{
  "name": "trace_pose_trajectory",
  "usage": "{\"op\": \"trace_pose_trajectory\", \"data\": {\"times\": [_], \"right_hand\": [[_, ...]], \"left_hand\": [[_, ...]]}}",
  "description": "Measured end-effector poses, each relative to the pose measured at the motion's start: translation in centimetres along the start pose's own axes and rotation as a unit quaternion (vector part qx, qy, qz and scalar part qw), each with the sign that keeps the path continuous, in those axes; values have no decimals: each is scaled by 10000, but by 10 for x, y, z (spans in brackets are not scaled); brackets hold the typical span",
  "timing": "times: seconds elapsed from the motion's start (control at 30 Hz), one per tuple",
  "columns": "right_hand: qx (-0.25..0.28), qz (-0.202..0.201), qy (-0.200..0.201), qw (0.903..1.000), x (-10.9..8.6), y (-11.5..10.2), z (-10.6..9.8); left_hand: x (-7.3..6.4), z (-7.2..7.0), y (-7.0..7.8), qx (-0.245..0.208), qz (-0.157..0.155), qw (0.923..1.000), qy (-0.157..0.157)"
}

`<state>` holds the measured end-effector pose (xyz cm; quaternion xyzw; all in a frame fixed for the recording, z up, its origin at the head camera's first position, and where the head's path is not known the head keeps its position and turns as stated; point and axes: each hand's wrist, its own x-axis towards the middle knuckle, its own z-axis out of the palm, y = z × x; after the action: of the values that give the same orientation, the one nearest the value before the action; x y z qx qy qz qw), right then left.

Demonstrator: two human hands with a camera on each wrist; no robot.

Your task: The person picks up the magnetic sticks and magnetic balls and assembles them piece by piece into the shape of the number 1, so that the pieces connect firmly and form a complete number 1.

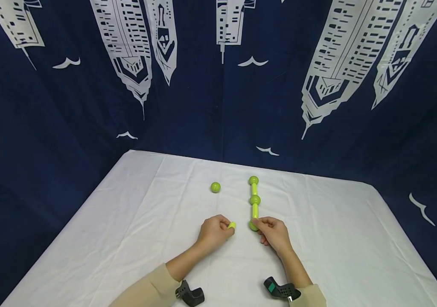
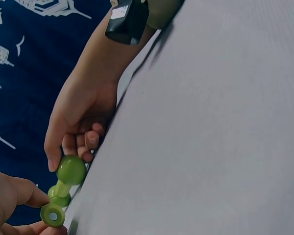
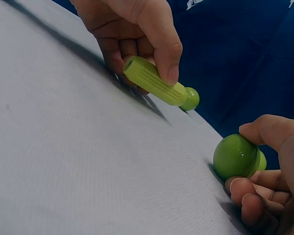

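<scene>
My left hand (image 1: 214, 233) pinches a short yellow-green magnetic rod (image 3: 152, 81) between thumb and fingers. One end of that rod (image 2: 53, 216), with a round metal centre, faces the left wrist camera. To its right, a straight chain of green balls and rods runs away from me on the table. Thumb and fingers of my right hand (image 1: 276, 235) grip the chain's nearest ball (image 3: 234, 156). Beyond it are a rod (image 1: 255, 210), a middle ball (image 1: 254, 200), another rod (image 1: 254, 189) and a far ball (image 1: 254, 180). The held rod stays apart from the chain.
A loose green ball (image 1: 215, 187) lies left of the chain's far part. White cloth (image 1: 145, 204) covers the table, and a dark blue curtain (image 1: 203, 111) with printed buildings hangs behind its back edge. Black wrist devices (image 1: 190, 294) are worn on both forearms.
</scene>
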<state>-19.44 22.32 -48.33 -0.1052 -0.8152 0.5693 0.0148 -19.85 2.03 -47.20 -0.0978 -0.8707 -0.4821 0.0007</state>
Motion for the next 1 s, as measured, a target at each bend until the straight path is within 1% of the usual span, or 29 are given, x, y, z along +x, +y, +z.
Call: {"op": "trace_pose_trajectory", "data": {"times": [0.2, 0.53, 0.83, 1.0], "right_hand": [[-44, 4, 16, 10000, 0, 0, 0], [-12, 28, 41, 10000, 2, 0, 1], [-13, 21, 17, 10000, 1, -1, 0], [10, 28, 9, 10000, 1, 1, 1]], "left_hand": [[-3, 7, 8, -148, 67, 9997, -159], [-4, 21, 15, -456, 145, 9982, -349], [-11, 32, 24, -699, 107, 9966, -428], [-14, 38, 23, -814, 138, 9958, -402]]}}
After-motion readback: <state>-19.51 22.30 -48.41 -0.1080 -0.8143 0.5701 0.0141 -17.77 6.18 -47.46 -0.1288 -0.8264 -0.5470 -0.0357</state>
